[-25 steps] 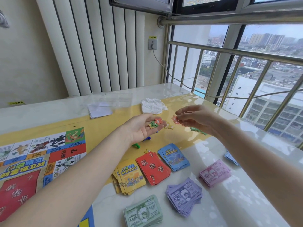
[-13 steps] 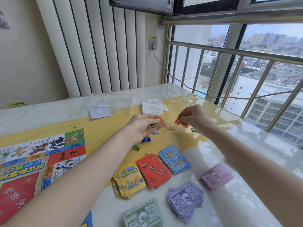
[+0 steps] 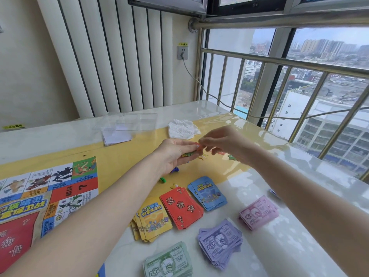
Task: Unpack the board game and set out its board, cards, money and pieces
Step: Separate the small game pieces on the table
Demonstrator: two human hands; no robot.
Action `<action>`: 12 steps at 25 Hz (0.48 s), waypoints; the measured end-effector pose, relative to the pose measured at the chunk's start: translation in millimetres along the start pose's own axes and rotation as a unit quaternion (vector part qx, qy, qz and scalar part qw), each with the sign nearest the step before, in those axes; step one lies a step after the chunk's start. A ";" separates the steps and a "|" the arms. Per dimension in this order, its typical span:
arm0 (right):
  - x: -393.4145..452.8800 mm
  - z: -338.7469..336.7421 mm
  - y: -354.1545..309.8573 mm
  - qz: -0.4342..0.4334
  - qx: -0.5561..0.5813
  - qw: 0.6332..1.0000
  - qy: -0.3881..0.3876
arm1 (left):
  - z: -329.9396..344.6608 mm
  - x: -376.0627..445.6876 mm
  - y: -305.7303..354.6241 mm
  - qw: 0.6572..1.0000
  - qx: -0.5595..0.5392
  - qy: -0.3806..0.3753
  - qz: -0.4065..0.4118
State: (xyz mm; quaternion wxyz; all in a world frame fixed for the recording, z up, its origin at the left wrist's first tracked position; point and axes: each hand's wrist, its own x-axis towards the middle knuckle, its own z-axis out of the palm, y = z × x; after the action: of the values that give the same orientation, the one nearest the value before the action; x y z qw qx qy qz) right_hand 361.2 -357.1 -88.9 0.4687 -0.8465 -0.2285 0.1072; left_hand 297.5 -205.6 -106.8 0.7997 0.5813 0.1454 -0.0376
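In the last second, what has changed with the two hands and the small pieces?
The right hand moved left to the left hand, meeting at the red piece. The left hand turned over onto its pieces. Card stacks and money stayed put.

The hands [image 3: 225,143] have closed together over the pieces [image 3: 192,153].

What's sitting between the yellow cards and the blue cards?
The red card stack, seen in the head view, lies between the yellow card stack and the blue card stack.

Single head-worn wide-angle view – looks forward, down over table [image 3: 279,196], hands close; window beyond.
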 end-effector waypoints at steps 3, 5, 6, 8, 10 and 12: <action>3.8 -5.1 -3.4 0.006 0.035 0.998 0.055 | 4.4 0.6 5.3 1.000 -0.029 0.008 0.007; 12.1 -14.6 5.4 0.013 0.020 0.990 0.142 | -0.3 1.7 10.5 0.998 -0.061 0.026 0.009; 15.4 -17.6 11.4 0.021 -0.035 0.985 0.165 | -4.3 2.3 12.1 0.996 -0.079 0.031 0.006; 22.1 -19.6 23.2 0.049 -0.085 0.980 0.171 | -10.2 1.2 12.7 0.993 -0.113 0.027 -0.002; 26.9 -15.7 30.9 0.080 -0.071 0.983 0.149 | -13.4 -0.4 11.7 0.993 -0.113 0.020 -0.004; 28.7 -11.8 35.1 0.100 -0.094 0.983 0.119 | -13.8 -1.0 11.0 0.995 -0.098 0.016 0.000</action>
State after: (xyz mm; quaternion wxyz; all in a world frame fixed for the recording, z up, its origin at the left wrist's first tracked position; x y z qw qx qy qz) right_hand 401.0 -367.9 -111.2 0.3981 -0.9120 -0.0940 0.0306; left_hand 296.5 -189.2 -100.4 0.8503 0.5008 0.1610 -0.0141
